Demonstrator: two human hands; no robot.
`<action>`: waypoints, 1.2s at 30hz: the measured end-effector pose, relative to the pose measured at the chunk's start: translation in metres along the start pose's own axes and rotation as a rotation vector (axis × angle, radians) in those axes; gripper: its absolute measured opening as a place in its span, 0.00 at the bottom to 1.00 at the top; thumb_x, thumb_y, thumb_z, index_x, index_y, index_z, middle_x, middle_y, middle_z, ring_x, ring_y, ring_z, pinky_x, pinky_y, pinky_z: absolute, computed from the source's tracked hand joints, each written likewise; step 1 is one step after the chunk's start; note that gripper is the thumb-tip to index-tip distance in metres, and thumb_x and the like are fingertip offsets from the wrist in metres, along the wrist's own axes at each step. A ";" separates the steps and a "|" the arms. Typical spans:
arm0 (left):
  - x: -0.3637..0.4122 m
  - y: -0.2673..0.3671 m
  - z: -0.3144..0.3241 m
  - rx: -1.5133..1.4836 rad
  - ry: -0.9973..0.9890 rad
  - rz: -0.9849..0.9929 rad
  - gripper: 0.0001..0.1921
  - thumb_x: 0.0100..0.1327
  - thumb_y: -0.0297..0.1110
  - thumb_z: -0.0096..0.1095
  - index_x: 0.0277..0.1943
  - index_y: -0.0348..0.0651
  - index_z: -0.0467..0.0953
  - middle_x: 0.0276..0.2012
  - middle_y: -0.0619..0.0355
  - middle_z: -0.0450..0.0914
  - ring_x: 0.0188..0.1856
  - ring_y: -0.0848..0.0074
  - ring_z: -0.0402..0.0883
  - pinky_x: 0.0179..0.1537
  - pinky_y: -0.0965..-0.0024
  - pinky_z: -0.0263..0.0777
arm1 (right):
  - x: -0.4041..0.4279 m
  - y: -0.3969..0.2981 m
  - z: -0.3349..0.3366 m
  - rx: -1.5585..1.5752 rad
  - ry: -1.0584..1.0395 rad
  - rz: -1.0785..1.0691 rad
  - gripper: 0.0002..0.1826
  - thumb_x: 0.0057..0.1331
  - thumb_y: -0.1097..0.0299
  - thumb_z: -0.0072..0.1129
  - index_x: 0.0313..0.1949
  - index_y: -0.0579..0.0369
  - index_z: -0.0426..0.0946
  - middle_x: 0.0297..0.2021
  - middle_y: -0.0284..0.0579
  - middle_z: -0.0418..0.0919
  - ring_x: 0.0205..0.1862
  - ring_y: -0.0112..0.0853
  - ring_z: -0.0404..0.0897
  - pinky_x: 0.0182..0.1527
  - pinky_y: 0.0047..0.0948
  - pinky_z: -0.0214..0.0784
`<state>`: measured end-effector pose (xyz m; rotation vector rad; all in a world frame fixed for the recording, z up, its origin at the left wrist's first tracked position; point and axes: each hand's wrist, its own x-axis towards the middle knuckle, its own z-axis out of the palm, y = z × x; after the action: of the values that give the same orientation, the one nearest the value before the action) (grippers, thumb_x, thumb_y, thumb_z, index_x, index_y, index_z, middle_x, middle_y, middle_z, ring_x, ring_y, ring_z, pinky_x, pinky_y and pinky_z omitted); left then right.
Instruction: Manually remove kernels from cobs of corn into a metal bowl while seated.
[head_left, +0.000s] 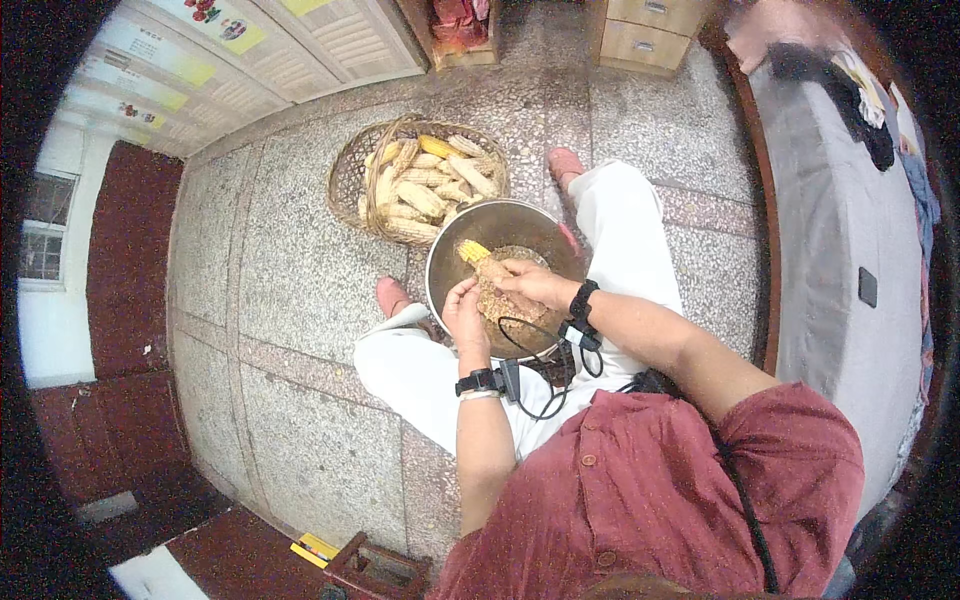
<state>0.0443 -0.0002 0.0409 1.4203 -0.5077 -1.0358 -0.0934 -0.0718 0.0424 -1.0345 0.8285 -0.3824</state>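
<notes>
Both hands are over a round metal pot (450, 300) between my knees. An ear of corn (474, 252) lies along my right hand (529, 283), its yellow kernels showing at the far end and its nearer part bare and brownish. The fingers of my right hand are closed around the ear. My left hand (466, 309) is at the ear's left side with curled fingertips; whether it grips the ear is unclear. Loose kernels (506, 309) lie in the pot below. Touching the pot's far left side is a woven basket (345, 184) full of corncobs (420, 196), a few of them yellow.
A black cable (541, 416) hangs between my wrist straps near the pot's rim. A bed (810, 225) with clothes and a dark flat object (867, 287) stands on the right. Drawers (645, 45) stand ahead, a cabinet (300, 67) at the far left, a wooden stool (375, 562) at the lower left.
</notes>
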 end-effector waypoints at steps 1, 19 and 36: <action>0.000 -0.001 0.002 -0.039 0.018 -0.008 0.06 0.58 0.24 0.57 0.39 0.36 0.72 0.33 0.60 0.75 0.36 0.83 0.71 0.40 0.80 0.66 | 0.001 0.002 0.000 0.004 -0.011 -0.011 0.20 0.62 0.64 0.53 0.53 0.57 0.68 0.41 0.37 0.74 0.41 0.23 0.72 0.45 0.24 0.65; 0.006 -0.014 -0.002 -0.133 0.030 -0.023 0.03 0.58 0.24 0.58 0.33 0.38 0.71 0.28 0.62 0.74 0.28 0.84 0.71 0.31 0.82 0.66 | 0.010 0.017 -0.005 -0.044 -0.106 -0.042 0.25 0.61 0.62 0.55 0.56 0.55 0.65 0.45 0.40 0.74 0.47 0.26 0.71 0.50 0.26 0.63; 0.003 0.000 0.001 -0.319 0.060 -0.138 0.16 0.66 0.42 0.50 0.44 0.35 0.69 0.39 0.56 0.75 0.41 0.74 0.74 0.44 0.71 0.69 | 0.005 0.014 -0.003 0.063 -0.242 -0.078 0.22 0.62 0.64 0.54 0.56 0.54 0.67 0.47 0.35 0.72 0.46 0.24 0.69 0.49 0.25 0.63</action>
<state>0.0449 -0.0028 0.0401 1.2093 -0.1917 -1.1253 -0.0935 -0.0698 0.0275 -1.0329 0.5573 -0.3388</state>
